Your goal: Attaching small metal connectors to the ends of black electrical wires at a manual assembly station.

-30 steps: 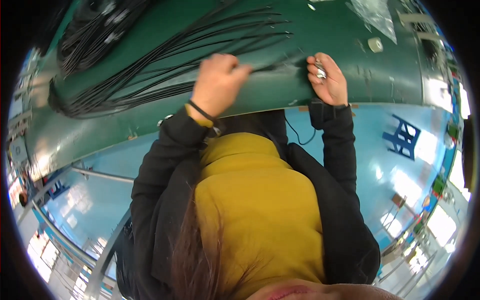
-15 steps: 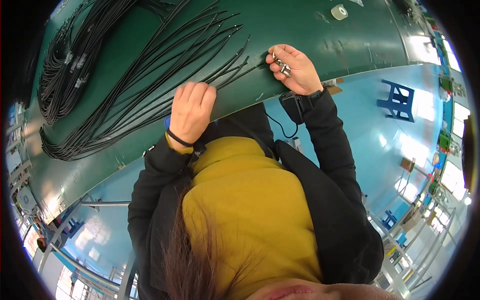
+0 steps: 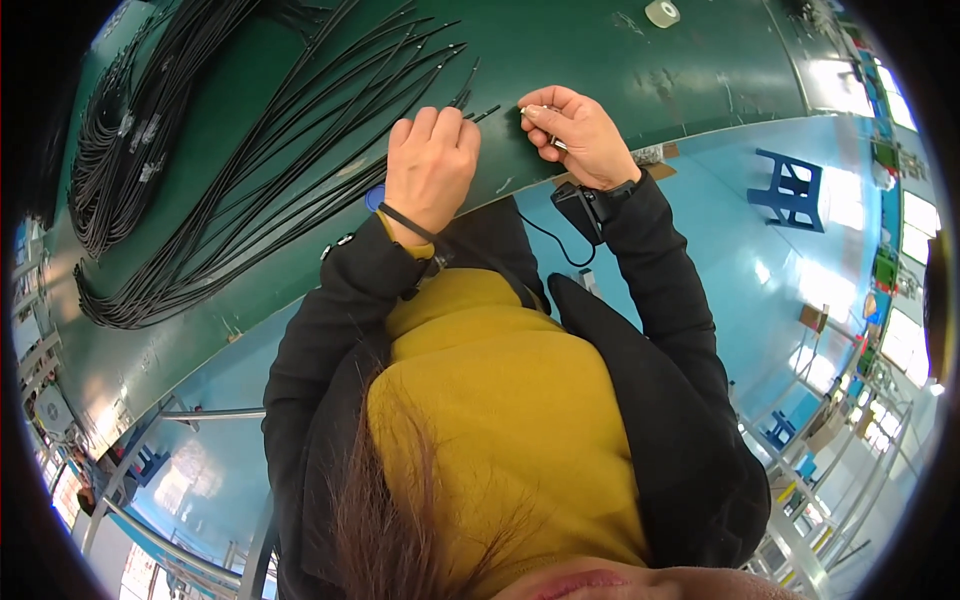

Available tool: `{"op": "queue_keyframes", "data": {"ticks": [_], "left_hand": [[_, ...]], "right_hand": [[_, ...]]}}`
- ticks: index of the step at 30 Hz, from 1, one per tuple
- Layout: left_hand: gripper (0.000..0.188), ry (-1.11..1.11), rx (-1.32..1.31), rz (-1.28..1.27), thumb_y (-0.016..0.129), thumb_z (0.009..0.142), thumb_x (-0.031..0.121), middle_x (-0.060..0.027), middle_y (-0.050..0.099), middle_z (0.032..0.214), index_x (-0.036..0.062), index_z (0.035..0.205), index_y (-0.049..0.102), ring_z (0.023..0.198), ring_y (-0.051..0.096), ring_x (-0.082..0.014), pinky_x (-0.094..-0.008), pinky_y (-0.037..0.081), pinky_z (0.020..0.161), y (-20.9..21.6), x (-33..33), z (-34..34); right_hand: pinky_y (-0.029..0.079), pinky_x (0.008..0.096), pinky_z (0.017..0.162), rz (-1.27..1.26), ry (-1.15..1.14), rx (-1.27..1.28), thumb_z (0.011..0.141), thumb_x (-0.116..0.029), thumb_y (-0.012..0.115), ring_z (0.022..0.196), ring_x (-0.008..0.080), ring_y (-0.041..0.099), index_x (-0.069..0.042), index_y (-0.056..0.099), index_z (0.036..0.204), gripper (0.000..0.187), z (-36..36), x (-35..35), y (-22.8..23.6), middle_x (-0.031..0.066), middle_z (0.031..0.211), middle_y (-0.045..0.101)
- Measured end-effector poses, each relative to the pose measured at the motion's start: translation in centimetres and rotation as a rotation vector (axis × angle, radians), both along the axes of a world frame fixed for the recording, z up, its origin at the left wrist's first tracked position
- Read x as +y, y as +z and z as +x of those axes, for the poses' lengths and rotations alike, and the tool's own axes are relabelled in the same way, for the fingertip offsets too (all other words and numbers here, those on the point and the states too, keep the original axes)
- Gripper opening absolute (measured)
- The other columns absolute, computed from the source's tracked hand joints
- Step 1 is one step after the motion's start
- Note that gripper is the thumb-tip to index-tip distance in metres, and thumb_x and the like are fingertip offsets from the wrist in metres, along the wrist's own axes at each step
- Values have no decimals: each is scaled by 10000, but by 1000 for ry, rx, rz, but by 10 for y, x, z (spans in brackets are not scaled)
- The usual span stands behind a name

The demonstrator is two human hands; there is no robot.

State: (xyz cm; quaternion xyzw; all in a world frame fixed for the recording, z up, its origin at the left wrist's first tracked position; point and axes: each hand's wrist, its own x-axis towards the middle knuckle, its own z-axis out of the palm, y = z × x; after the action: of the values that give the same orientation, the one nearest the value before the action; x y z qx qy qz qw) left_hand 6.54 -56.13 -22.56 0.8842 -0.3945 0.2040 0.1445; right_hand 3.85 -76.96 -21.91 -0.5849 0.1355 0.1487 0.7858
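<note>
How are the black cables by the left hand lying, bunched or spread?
Spread toward their tips: the black cables fan apart across the green table, though gathered close at the bend.

A scuffed green table (image 3: 700, 85) has a roll of pale tape (image 3: 661, 13) resting on its right half. Off the table's near edge, a dark-blue stool (image 3: 788, 190) is on the shiny light-blue floor (image 3: 700, 260). Farther right I see green bins (image 3: 885, 270), a brown box (image 3: 813, 317) and bright windows (image 3: 908, 345); grey metal rails (image 3: 215, 414) run at lower left.
</note>
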Motion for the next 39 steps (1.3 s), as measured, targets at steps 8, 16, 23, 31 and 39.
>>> {"op": "queue_keyframes", "data": {"ticks": [8,16,23,31,39], "left_hand": [[80,96,-6,-35,568,694,102,-30,472,749,105,755,516,724,511,-195,-318,392,614,-5,-13,2],[114,85,71,-53,611,732,128,-42,479,743,99,754,502,735,522,-209,-316,406,619,-8,-10,-2],[149,66,267,-192,666,768,94,-83,522,800,60,836,538,746,553,-283,-373,458,624,1,-10,-14],[147,16,463,-392,652,815,86,-103,537,828,50,857,516,645,578,-321,-396,479,525,-5,-4,-17],[144,-46,358,-433,649,817,56,-110,529,834,45,871,515,621,575,-323,-384,476,511,-6,-2,-17]], "right_hand": [[399,171,514,-132,69,-55,932,-107,566,668,43,481,5,579,1028,148,0,0,9,16,827,551],[393,168,499,-150,59,-29,925,-103,571,645,41,474,11,577,1008,141,1,1,11,22,827,556],[390,166,501,-247,118,-42,916,-93,577,642,41,469,15,567,1014,146,-2,1,14,22,824,554],[371,170,498,-43,137,-21,909,-80,569,636,37,456,10,580,992,122,-2,-3,8,16,803,554],[335,163,491,-665,223,-310,918,-86,566,631,35,445,9,581,991,121,-3,8,16,16,812,559]]}}
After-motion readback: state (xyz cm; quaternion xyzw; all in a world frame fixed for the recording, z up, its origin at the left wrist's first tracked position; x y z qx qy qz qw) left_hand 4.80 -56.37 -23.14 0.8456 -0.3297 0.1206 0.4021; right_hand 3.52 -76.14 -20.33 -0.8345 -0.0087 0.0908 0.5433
